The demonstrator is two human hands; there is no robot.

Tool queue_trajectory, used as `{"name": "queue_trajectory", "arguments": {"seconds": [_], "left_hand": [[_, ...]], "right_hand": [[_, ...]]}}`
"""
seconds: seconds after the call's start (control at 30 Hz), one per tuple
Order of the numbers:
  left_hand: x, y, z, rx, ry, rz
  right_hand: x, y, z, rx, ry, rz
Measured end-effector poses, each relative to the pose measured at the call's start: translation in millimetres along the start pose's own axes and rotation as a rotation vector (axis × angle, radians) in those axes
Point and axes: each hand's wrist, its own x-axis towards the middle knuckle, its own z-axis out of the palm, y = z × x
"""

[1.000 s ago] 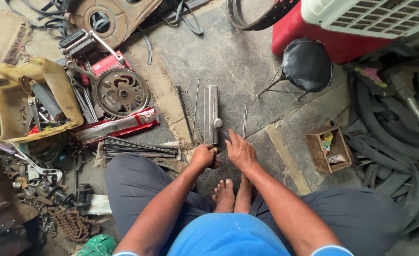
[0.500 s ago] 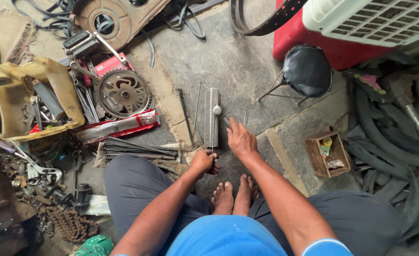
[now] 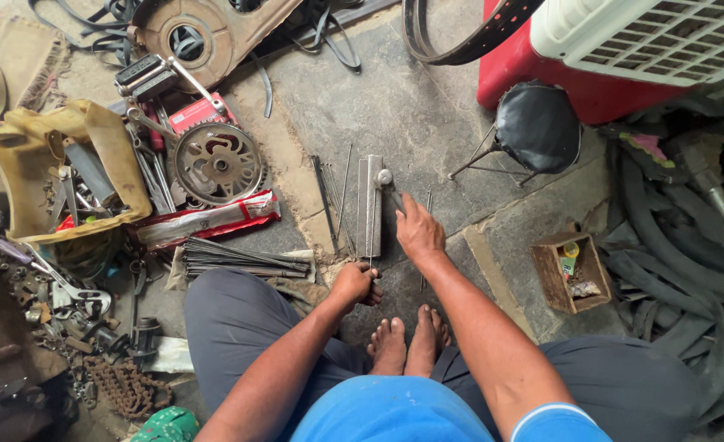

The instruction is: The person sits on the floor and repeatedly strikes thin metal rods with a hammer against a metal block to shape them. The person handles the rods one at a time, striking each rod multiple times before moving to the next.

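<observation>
Metal bar [image 3: 371, 209] on the stone floor [image 3: 427, 106], long axis pointing away from the person.
Right hand [image 3: 417, 233] clamped on hammer [image 3: 388, 184]; left hand [image 3: 355, 284] pinches a spoke; loose spokes [image 3: 333, 200] alongside, bare feet [image 3: 411, 344] just behind.

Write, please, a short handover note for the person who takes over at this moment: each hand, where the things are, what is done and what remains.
Left hand: closed on the near end of a thin spoke that lies along the metal bar on the stone floor.
Right hand: holds the handle of a small hammer, its head resting on the far end of the bar.
Nearby: loose spokes left of the bar, a bundle of spokes by the left knee, a chainwheel further left.
Done: one spoke laid on the bar, hammer placed on it.
Left: the pictures do not show how many spokes are already worked.
</observation>
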Motion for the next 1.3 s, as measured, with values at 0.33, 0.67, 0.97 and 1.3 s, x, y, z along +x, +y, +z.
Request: {"name": "queue_trajectory", "arguments": {"seconds": [0.33,0.67,0.97,1.3], "left_hand": [[0,1,-2,-0.013,-0.028,0.006],[2,3,1,0.026,0.016,0.019],[2,10,3,0.0,0.04,0.031],[6,9,2,-0.024,0.026,0.038]], "right_hand": [[-15,8,4,-0.023,-0.061,0.0],[-45,14,-4,0.055,-0.041,-0.064],[-65,26,-15,0.176,0.086,0.0],[-71,13,-13,0.104,-0.051,-0.076]]}}
